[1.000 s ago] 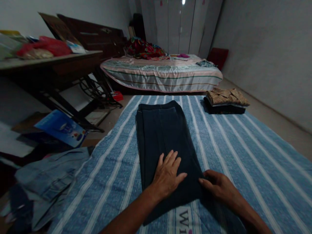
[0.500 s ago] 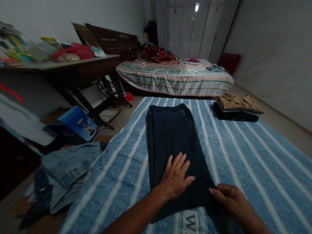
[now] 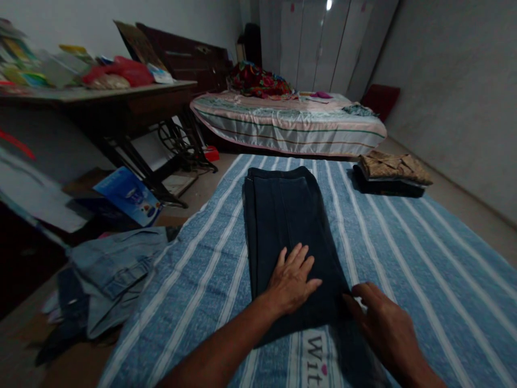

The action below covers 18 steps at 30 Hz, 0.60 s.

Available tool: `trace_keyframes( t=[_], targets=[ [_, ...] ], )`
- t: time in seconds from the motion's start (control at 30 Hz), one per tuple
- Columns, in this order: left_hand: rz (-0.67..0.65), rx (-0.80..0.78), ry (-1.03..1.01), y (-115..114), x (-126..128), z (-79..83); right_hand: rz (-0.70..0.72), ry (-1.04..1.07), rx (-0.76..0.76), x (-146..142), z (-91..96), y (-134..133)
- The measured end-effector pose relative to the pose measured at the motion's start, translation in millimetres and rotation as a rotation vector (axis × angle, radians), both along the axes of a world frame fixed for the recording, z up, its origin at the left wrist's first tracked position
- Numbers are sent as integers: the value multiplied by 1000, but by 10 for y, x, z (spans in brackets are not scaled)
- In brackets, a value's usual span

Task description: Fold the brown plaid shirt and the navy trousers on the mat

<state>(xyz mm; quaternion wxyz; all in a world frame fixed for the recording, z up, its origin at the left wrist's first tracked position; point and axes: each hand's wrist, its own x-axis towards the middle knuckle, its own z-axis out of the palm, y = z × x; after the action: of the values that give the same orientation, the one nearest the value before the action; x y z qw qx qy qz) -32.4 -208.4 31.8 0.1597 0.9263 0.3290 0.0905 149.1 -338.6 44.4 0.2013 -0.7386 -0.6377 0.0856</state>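
Observation:
A pair of dark navy trousers (image 3: 283, 215) lies lengthwise on the blue-and-white striped bedspread (image 3: 210, 269), folded over on itself with the waistband at the far end. My left hand (image 3: 291, 283) rests flat on the middle of the cloth, fingers spread. At the right edge of the trousers, my right hand (image 3: 382, 318) has thumb and fingers closed on the fabric. One dark leg part trails from there toward the bottom of the view, partly behind the right hand. Printed letters on the bedspread show just below the folded cloth.
A folded stack of clothes (image 3: 393, 172), tan patterned on top, sits at the right far edge. Pale jeans (image 3: 117, 264) are heaped at the left beside a blue box (image 3: 127, 196). A sewing-machine table (image 3: 133, 91) stands left; another bed (image 3: 286, 126) is beyond.
My right hand has moved slightly up and left along the trousers' edge, its fingers now more curled. My left hand stays flat on the cloth. The camera view has shifted a little.

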Motion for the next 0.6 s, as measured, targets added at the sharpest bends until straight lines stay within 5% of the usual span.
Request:
trace_keyframes(
  t=[0.1, 0.17, 0.4, 0.6],
  targets=[
    [-15, 10, 12, 8, -10, -23, 235, 43, 343, -242, 35, 61],
    [-35, 9, 32, 11, -17, -27, 333, 47, 405, -419, -41, 126],
    [-6, 37, 18, -8, 18, 1, 185, -274, 275, -536, -567, 71],
    [-3, 28, -5, -3, -10, 1, 118, -444, 301, -468, -590, -60]
  ],
)
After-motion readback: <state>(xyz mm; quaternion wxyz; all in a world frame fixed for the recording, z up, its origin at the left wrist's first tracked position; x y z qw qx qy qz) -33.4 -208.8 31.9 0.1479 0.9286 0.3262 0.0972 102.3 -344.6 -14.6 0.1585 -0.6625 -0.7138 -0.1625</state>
